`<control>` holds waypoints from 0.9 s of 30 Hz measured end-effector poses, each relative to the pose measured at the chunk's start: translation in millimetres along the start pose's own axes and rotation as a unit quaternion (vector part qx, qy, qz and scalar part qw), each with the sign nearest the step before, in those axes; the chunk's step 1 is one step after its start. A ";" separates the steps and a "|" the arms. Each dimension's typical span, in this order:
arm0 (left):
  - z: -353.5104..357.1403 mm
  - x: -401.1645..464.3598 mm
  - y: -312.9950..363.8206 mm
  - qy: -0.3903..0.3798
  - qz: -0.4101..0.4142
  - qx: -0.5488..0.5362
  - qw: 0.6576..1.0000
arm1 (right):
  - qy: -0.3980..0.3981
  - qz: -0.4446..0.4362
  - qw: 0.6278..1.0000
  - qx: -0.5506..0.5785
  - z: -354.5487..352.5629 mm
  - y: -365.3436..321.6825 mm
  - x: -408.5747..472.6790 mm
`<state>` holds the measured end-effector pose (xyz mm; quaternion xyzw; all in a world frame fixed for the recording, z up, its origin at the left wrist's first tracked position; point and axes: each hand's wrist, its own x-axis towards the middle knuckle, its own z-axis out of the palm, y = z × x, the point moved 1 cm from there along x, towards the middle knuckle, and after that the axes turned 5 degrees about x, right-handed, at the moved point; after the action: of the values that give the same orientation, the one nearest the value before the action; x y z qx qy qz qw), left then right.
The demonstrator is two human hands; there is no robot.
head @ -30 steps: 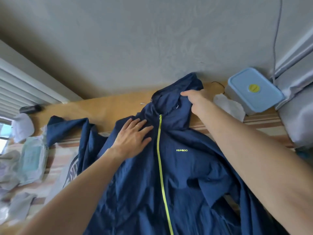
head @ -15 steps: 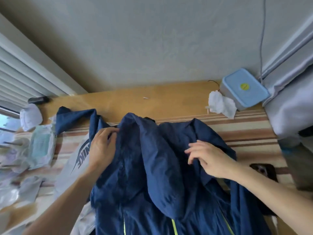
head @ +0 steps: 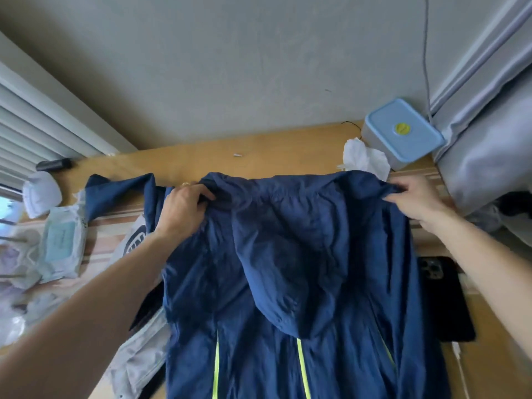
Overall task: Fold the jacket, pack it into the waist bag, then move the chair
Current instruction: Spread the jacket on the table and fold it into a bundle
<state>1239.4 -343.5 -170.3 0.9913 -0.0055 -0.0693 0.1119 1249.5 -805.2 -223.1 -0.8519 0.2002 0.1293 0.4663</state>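
Observation:
A navy jacket with neon yellow zips lies spread over the wooden desk, its hood folded down over the body. My left hand grips the jacket's top edge at the left shoulder. At the right shoulder my right hand pinches the same edge. One sleeve trails off to the left across the desk. Neither the waist bag nor the chair is in view.
A blue-lidded box and a crumpled tissue sit at the back right. A dark phone lies right of the jacket. Wipes pack, a white cap and a grey printed garment lie at left. Grey bedding bulks at right.
The hood has been flipped down over the jacket's front. Both hands then moved outward to the shoulders and now hold the top edge stretched wide.

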 end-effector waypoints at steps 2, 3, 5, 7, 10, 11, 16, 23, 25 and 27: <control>-3.7 13.3 10.8 0.015 0.021 0.014 1.000 | 0.014 0.008 1.000 0.022 -12.8 -8.4 18.6; -4.1 20.6 15.8 0.011 0.024 0.028 0.999 | 0.032 0.015 0.999 0.015 -17.7 -12.8 27.4; -1.5 32.1 25.3 -0.021 0.019 0.060 0.998 | 0.071 0.022 0.997 -0.032 -27.3 -22.4 39.3; 4.4 33.1 33.9 -0.046 -0.014 0.075 0.996 | 0.124 0.007 0.986 -0.113 -32.3 -33.1 36.3; 19.5 6.4 53.1 0.039 0.025 0.102 0.994 | 0.147 -0.154 0.963 -0.164 -11.1 -43.6 -1.9; 28.9 -8.0 61.0 0.069 0.079 0.105 0.989 | 0.133 -0.237 0.948 -0.164 2.7 -42.1 -20.3; 96.7 -75.7 59.8 -0.056 0.196 0.221 0.954 | -0.112 -0.330 0.879 -0.327 80.0 15.6 -76.5; 95.0 -147.9 70.7 -0.069 0.113 0.202 0.970 | -0.041 -0.242 0.951 -0.190 84.8 41.2 -112.6; 94.2 -183.2 65.9 -0.087 0.134 0.195 0.968 | 0.002 -0.225 0.966 -0.129 76.2 52.8 -152.7; 95.9 -220.7 54.8 -0.115 0.156 0.189 0.963 | 0.012 -0.236 0.964 -0.119 71.1 73.9 -198.7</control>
<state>1007.8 -412.3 -220.6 0.9667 -0.1855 -0.1619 -0.0691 1036.9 -737.0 -234.8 -0.9259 -0.0177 0.0278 0.3764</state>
